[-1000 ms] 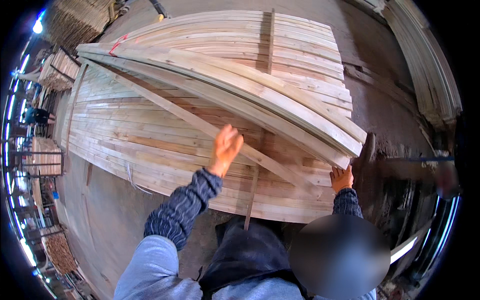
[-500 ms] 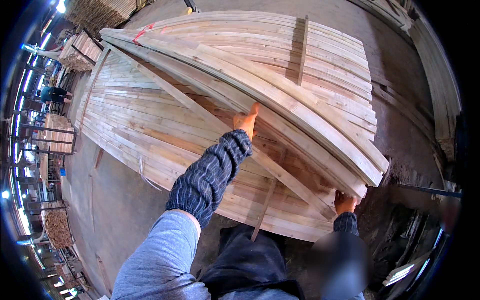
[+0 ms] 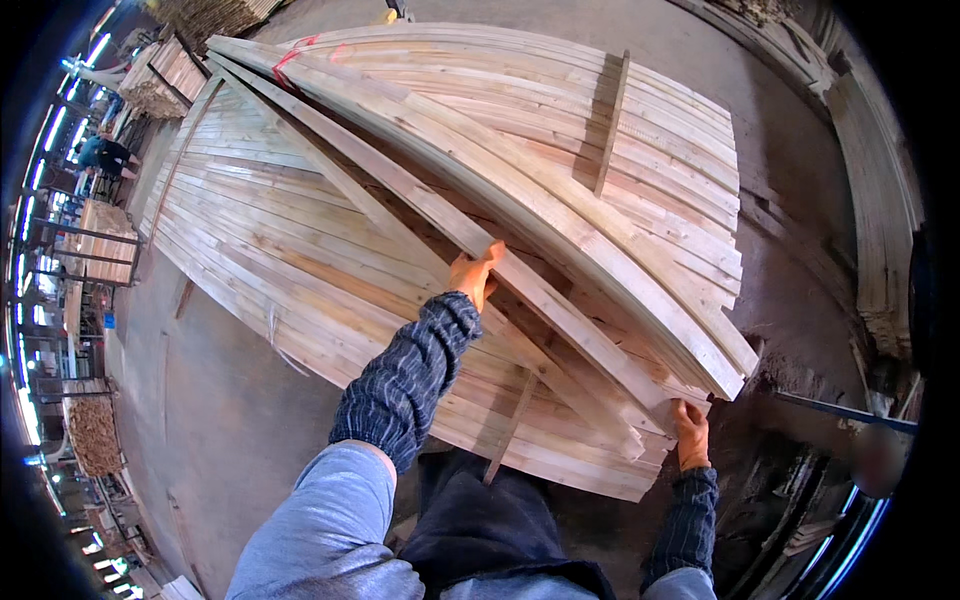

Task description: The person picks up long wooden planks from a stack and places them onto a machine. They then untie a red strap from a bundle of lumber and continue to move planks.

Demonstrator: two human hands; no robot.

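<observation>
A long pale wooden board [image 3: 582, 318] slants across the pile from far left to near right, tilted partly on edge. My left hand [image 3: 474, 274] grips it around the middle, thumb on top and fingers curled over its edge. At its near right end my right hand [image 3: 691, 436] is closed on the board, with the fingertips partly hidden. Just beyond it lies a stack of boards [image 3: 560, 215], with a red strap [image 3: 290, 62] around its far end. A second loose board [image 3: 385, 215] rests on the near side, beneath my left hand's board.
Underneath spreads a wide layer of boards [image 3: 290, 235]. Thin crosswise sticks [image 3: 612, 125] lie on it. More lumber stands along the right wall [image 3: 868, 190], and several stacks [image 3: 92, 430] line the left. A person [image 3: 105, 155] is far off at left.
The board in my hands has come away from the stack toward me, leaving a gap. Both hands have moved nearer with it, and my view has shifted slightly.
</observation>
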